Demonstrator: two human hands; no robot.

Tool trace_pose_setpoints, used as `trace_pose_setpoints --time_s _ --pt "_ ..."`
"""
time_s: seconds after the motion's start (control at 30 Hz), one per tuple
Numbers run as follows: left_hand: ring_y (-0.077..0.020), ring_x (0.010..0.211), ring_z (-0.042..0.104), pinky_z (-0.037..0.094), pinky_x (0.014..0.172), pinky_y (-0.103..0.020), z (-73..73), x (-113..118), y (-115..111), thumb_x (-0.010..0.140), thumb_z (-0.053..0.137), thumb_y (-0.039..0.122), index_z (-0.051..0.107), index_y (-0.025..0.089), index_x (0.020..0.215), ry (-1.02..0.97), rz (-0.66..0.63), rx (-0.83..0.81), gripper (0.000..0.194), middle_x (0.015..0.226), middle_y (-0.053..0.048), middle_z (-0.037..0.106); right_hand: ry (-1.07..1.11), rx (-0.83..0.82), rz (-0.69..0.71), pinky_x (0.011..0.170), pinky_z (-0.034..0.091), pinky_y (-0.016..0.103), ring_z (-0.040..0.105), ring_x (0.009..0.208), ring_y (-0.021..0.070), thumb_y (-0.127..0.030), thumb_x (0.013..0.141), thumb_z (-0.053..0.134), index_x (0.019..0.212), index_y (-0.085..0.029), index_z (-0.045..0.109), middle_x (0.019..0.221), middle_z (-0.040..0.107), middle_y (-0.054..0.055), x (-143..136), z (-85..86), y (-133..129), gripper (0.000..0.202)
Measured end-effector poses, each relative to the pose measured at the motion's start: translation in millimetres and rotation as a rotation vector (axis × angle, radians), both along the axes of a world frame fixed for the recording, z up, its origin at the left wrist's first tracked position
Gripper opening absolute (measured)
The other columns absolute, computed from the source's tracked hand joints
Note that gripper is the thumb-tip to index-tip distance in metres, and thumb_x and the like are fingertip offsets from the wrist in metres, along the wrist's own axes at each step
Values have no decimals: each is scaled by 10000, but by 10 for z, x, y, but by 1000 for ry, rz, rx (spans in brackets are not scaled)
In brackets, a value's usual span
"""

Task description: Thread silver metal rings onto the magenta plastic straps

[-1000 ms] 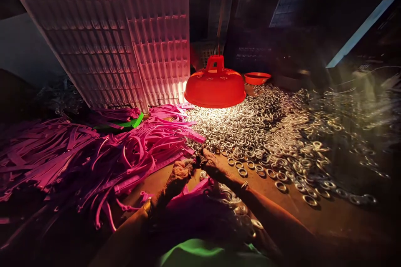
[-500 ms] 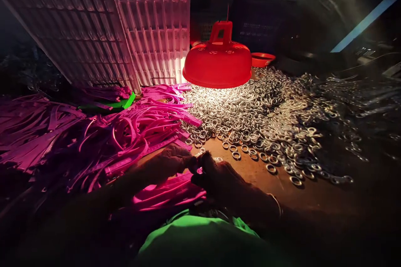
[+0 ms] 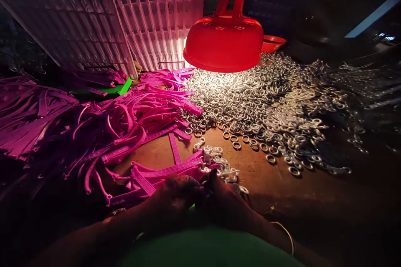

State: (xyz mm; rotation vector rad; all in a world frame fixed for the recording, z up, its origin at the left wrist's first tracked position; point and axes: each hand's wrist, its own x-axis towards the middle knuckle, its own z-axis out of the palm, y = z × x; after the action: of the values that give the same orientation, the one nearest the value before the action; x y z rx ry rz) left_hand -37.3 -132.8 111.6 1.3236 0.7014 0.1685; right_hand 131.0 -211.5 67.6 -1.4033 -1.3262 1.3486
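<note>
In shadow at the front of the table, my left hand (image 3: 177, 194) and my right hand (image 3: 221, 196) meet, fingers closed together. Whatever lies between the fingertips is too dark to make out. Just beyond them lies a small bunch of pink straps (image 3: 169, 171) with silver rings and metal links (image 3: 222, 164) at its right end. A large tangle of pink straps (image 3: 125, 125) spreads to the left. Farther off to the right is a wide heap of silver rings (image 3: 244, 104).
A red lamp (image 3: 224, 46) hangs low over the heap. Behind the straps stand pale ribbed panels (image 3: 159, 16). A green tray (image 3: 120, 87) lies among the straps, and a red bowl (image 3: 273, 43) sits behind the lamp.
Both hands have moved nearer to my body, uncovering the small bunch of straps and rings. The view has shifted, so the lamp appears larger and higher.
</note>
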Motion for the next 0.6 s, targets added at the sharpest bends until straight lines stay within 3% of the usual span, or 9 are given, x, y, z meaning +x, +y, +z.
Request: trace_pose_setpoints --time_s 0.13,0.3,0.5,0.6 --pt "-116 606 472 384 550 -237 -38 4 -34 792 613 553 585 116 684 -6 27 -91 451 644 -19 536 -187 136 247 451 229 237 373 494 103 -277 780 527 1064 -142 426 651 559 12 -8 43 48 331" --pt "-87 558 391 305 517 -234 -178 -2 -78 717 703 559 542 125 693 -71 94 -430 463 614 16 443 -408 105 425 447 203 226 304 473 77 -83 672 517 994 -133 418 620 505 -22 3 167 70 340" --pt "-73 543 404 302 515 -208 -224 71 15 694 752 506 523 122 651 -149 181 -493 449 584 26 445 -678 218 384 501 220 256 370 527 106 -78 826 461 1021 -142 475 720 588 31 66 317 165 206" --pt "-93 541 456 337 520 -217 -246 138 96 742 686 562 552 119 649 -149 167 -364 472 584 3 501 -734 324 361 523 256 248 422 556 105 -165 874 524 1027 -177 493 790 602 22 142 304 210 157"
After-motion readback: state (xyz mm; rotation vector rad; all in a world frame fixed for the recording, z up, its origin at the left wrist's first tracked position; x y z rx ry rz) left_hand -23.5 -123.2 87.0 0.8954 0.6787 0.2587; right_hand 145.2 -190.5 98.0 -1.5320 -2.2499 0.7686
